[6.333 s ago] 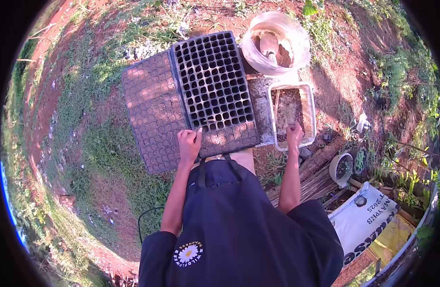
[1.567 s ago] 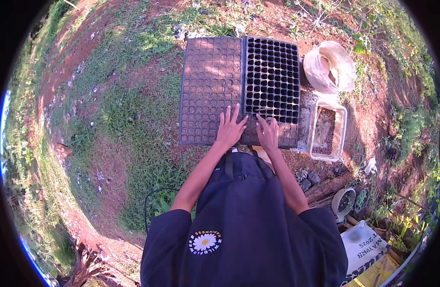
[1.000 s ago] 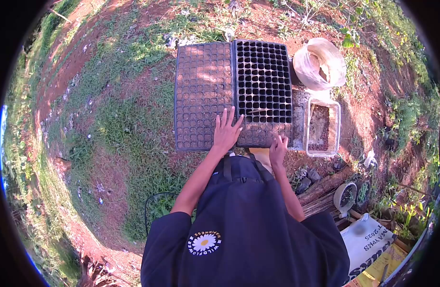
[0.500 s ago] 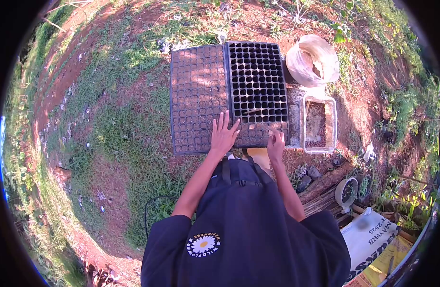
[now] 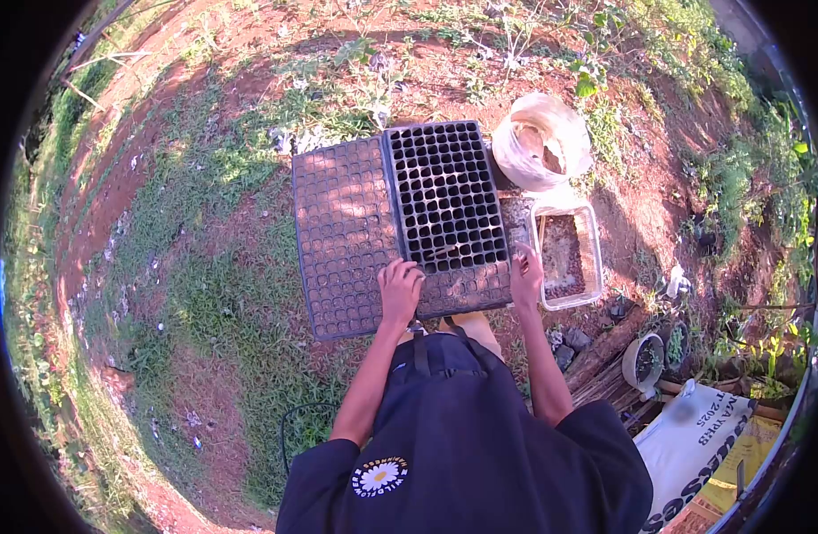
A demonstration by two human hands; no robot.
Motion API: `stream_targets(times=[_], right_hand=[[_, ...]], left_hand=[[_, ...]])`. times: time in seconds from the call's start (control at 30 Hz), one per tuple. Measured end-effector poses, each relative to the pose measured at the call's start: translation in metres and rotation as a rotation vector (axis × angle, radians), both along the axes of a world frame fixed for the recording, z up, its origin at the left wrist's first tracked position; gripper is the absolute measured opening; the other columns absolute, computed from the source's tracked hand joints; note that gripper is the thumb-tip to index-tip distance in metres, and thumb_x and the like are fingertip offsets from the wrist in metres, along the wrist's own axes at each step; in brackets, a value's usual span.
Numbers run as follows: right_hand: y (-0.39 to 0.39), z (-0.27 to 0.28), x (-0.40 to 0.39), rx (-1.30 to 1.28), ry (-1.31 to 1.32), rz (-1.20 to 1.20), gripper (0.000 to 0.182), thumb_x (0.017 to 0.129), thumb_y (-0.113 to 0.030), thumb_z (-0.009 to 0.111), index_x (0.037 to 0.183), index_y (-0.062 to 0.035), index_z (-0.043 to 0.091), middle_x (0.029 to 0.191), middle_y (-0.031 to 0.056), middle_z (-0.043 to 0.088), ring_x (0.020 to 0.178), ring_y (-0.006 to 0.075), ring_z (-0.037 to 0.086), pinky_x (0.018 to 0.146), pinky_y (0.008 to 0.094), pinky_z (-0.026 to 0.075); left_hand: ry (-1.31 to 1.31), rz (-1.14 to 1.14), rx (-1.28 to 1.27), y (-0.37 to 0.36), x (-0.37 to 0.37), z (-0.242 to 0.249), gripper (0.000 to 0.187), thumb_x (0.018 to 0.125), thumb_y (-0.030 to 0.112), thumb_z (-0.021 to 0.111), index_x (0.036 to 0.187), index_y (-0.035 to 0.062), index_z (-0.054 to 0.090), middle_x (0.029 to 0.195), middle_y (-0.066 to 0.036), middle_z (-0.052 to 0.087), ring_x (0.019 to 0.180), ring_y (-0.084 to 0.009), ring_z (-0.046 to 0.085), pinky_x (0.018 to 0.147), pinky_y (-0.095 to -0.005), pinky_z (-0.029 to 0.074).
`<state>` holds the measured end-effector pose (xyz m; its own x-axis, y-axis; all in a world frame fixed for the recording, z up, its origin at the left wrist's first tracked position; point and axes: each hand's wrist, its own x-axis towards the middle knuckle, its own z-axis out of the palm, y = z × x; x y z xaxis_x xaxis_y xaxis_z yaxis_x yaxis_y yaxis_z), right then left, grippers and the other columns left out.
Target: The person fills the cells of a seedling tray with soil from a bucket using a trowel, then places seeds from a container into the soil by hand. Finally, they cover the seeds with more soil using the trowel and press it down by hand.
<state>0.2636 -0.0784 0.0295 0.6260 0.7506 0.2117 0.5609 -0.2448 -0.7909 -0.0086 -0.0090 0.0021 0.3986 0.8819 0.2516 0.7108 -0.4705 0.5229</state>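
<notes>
Head view: two seedling trays lie side by side, one soil-filled tray (image 5: 345,236) and one partly filled tray (image 5: 449,196), its near rows holding soil. The two hands are apart: the left hand (image 5: 400,289) at the trays' near inner edges, the right hand (image 5: 526,278) between the second tray and one rectangular plastic tub (image 5: 594,258). Whether either grips anything, I cannot tell. One round container (image 5: 580,142) stands beyond the tub.

Left hand (image 5: 400,289) (spread before) has curled; right hand (image 5: 526,274) nears the tub (image 5: 592,254).
</notes>
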Motion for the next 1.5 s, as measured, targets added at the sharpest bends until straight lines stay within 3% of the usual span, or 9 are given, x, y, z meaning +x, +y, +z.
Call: stream_targets(times=[0.07,0.1,0.23,0.43,0.73,0.97,1.2,1.33,1.5], right_hand=[[0.023,0.021,0.026,0.096,-0.154,-0.039,0.031,0.088,-0.001,0.059,0.117,-0.0109,0.067,0.089,0.0065,0.057,0.076,0.0169,0.054,0.067,0.0318,0.046],[0.030,0.040,0.038,-0.042,-0.067,-0.078,0.031,0.089,-0.005,0.059,0.120,-0.0101,0.065,0.105,0.0144,0.061,0.086,0.0295,0.056,0.085,0.0422,0.048],[0.084,0.069,0.100,0.028,-0.400,-0.210,0.026,0.086,-0.004,0.061,0.111,-0.0096,0.067,0.100,0.0130,0.064,0.092,0.0302,0.055,0.097,0.0473,0.040],[0.169,0.075,0.166,-0.123,-0.435,0.170,0.036,0.084,-0.019,0.066,0.119,-0.0151,0.062,0.102,0.0145,0.072,0.100,0.0350,0.066,0.100,0.0459,0.044],[0.240,0.026,0.211,-0.879,-0.013,0.577,0.049,0.093,-0.047,0.057,0.128,-0.0135,0.060,0.109,0.0167,0.070,0.086,0.0292,0.069,0.084,0.0413,0.054],[0.239,0.010,0.223,-0.787,-0.160,0.432,0.043,0.089,-0.028,0.058,0.129,-0.0130,0.060,0.113,0.0188,0.070,0.101,0.0377,0.068,0.093,0.0458,0.052],[0.221,0.080,0.241,-0.742,-0.422,0.286,0.040,0.083,-0.016,0.069,0.121,-0.0049,0.062,0.106,0.0219,0.069,0.103,0.0333,0.066,0.093,0.0490,0.049],[0.219,0.077,0.255,-0.669,-0.570,0.288,0.044,0.074,-0.018,0.081,0.112,-0.0039,0.065,0.103,0.0160,0.067,0.099,0.0279,0.063,0.091,0.0452,0.045],[0.224,0.075,0.261,-0.749,-0.564,0.260,0.035,0.069,-0.018,0.082,0.100,-0.0097,0.071,0.093,0.0082,0.068,0.094,0.0243,0.063,0.088,0.0447,0.042]], left_hand=[[-0.026,0.026,-0.029,0.004,0.007,0.001,0.013,0.090,0.021,0.066,0.095,0.0107,0.070,0.108,-0.004,0.066,0.116,-0.0244,0.054,0.103,-0.0446,0.033],[-0.049,0.055,-0.065,0.006,0.010,0.002,0.013,0.091,0.021,0.064,0.096,0.0096,0.069,0.101,-0.004,0.068,0.110,-0.0235,0.057,0.101,-0.0439,0.034],[-0.156,0.154,-0.025,0.016,0.028,0.012,0.017,0.094,0.024,0.063,0.090,0.0083,0.069,0.090,-0.004,0.070,0.095,-0.0225,0.061,0.095,-0.0410,0.038],[-0.195,0.213,-0.016,0.047,0.054,0.035,0.019,0.096,0.022,0.060,0.084,0.0088,0.068,0.071,-0.003,0.063,0.079,-0.0232,0.058,0.087,-0.0400,0.041],[-0.254,0.285,0.025,0.098,0.114,0.089,0.027,0.101,0.021,0.053,0.084,0.0076,0.069,0.073,-0.001,0.067,0.081,-0.0219,0.061,0.087,-0.0395,0.039],[-0.250,0.180,-0.008,0.119,0.171,0.089,0.016,0.099,0.022,0.059,0.096,0.0099,0.070,0.073,0.002,0.069,0.078,-0.0170,0.060,0.087,-0.0345,0.037],[-0.210,-0.006,-0.016,0.115,0.220,0.087,0.035,0.091,0.024,0.069,0.124,0.0143,0.064,0.114,-0.007,0.069,0.108,-0.0255,0.063,0.098,-0.0408,0.040],[-0.122,-0.163,-0.070,0.117,0.243,0.098,0.058,0.087,0.020,0.070,0.142,0.0250,0.053,0.156,-0.016,0.031,0.132,-0.0385,0.043,0.110,-0.0493,0.033],[-0.006,-0.211,-0.043,0.121,0.259,0.095,0.061,0.087,0.016,0.068,0.144,0.0274,0.051,0.164,-0.013,0.018,0.137,-0.0399,0.040,0.113,-0.0500,0.030]])
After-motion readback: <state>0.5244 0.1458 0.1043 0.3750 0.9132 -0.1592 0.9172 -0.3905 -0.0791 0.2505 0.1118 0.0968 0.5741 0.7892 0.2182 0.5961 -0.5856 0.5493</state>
